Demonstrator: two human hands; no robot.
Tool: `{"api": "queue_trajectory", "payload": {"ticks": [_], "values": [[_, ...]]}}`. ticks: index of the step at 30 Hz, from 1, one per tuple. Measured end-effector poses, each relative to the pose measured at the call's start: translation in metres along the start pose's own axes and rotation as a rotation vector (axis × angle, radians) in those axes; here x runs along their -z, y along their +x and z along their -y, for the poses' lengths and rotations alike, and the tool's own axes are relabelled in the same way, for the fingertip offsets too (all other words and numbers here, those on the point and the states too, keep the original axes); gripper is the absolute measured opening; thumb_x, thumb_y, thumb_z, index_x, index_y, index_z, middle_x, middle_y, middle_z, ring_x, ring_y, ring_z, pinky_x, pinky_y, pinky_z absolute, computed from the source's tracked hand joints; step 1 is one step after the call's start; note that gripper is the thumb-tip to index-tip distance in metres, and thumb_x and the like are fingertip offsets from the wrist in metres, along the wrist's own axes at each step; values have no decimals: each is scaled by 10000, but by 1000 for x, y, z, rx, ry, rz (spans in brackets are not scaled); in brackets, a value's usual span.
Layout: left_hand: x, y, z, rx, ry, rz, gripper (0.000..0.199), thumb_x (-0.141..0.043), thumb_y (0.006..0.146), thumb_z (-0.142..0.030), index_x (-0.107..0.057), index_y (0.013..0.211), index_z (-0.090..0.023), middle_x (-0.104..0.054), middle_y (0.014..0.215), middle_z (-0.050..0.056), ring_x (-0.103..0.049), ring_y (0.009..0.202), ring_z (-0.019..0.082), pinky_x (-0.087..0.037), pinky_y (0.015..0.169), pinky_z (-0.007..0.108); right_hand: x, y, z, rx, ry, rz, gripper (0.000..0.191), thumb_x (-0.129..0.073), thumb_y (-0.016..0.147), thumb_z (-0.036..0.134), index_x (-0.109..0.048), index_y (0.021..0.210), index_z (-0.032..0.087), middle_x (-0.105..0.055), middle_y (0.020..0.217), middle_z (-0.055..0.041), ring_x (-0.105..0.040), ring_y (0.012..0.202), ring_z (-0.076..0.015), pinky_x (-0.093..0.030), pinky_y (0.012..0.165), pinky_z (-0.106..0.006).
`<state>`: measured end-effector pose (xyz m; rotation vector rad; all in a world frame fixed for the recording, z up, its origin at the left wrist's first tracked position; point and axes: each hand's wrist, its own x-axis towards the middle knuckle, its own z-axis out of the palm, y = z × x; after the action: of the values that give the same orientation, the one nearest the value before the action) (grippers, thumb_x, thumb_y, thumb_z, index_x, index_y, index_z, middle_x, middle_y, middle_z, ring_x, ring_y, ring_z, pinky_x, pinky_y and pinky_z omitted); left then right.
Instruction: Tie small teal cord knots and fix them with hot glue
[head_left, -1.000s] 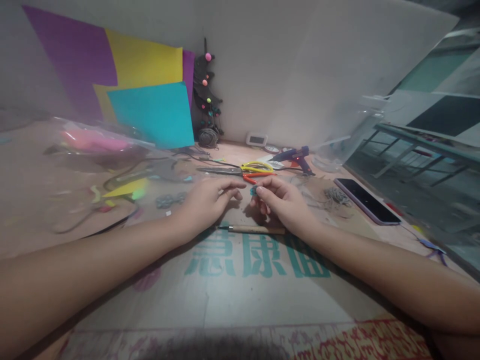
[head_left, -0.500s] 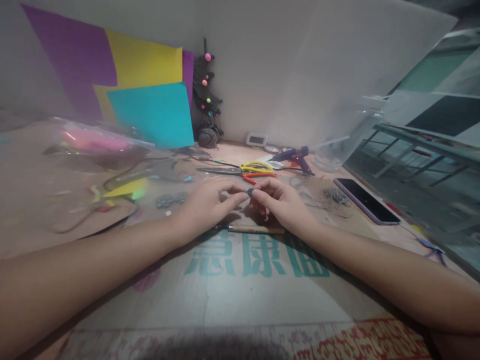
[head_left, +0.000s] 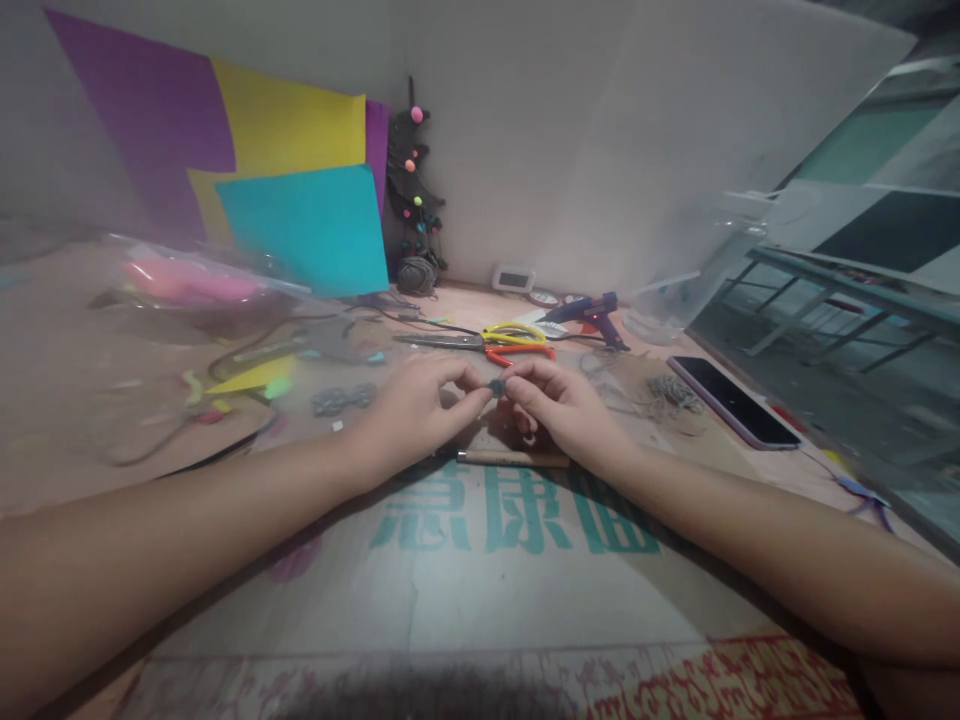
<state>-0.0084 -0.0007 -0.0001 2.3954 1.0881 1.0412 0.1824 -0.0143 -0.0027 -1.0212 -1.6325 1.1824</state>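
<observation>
A small dark green piece [head_left: 496, 387] is pinched between the fingertips of both hands, at the middle of the view. My left hand [head_left: 431, 400] grips it from the left with thumb and forefinger. From the right, my right hand [head_left: 555, 400] holds it in the same way, its other fingers curled below. Just beyond the hands lie scissors [head_left: 487, 343] with one yellow and one orange handle. A wooden-handled tool [head_left: 514, 459] lies on the table just in front of the hands; its left end is hard to make out.
Behind stand a glue gun [head_left: 596, 318], a small white device [head_left: 514, 278] and coloured sheets [head_left: 304, 230]. A phone [head_left: 733, 402] and grey yarn [head_left: 673, 392] lie to the right. At left are a plastic bag with pink contents [head_left: 191, 282] and a grey braided piece [head_left: 343, 400].
The fingertips have shifted very slightly, and a little more of the green piece shows between them. Everything else looks the same.
</observation>
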Motion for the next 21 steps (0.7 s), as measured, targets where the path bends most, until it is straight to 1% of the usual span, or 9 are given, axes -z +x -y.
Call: {"api": "queue_trajectory", "payload": {"ticks": [5,10,21], "values": [[-2,-1,3,-32,27,0,191,-565,863,-288,-634,716,-187,-682,768,-1,-604,791,180,-385,756,301,-1,-1,2,-12,6,9,293,-672,802,449,-553,841,184,-589,610,47,-466,459,-62,-400,425,-194],[-3,-2,4,-27,31,-9,190,-567,863,-287,-618,711,-184,-674,760,-4,-597,777,174,-384,748,297,-1,-2,4,-30,27,-2,289,-662,804,445,-557,870,184,-615,649,34,-472,477,-67,-393,426,-197],[-1,-2,2,-43,58,9,186,-569,860,-286,-627,713,-186,-675,761,2,-600,796,185,-389,766,311,-2,-1,4,-30,-25,-2,299,-674,789,443,-536,834,182,-590,596,45,-477,464,-67,-401,430,-196]]}}
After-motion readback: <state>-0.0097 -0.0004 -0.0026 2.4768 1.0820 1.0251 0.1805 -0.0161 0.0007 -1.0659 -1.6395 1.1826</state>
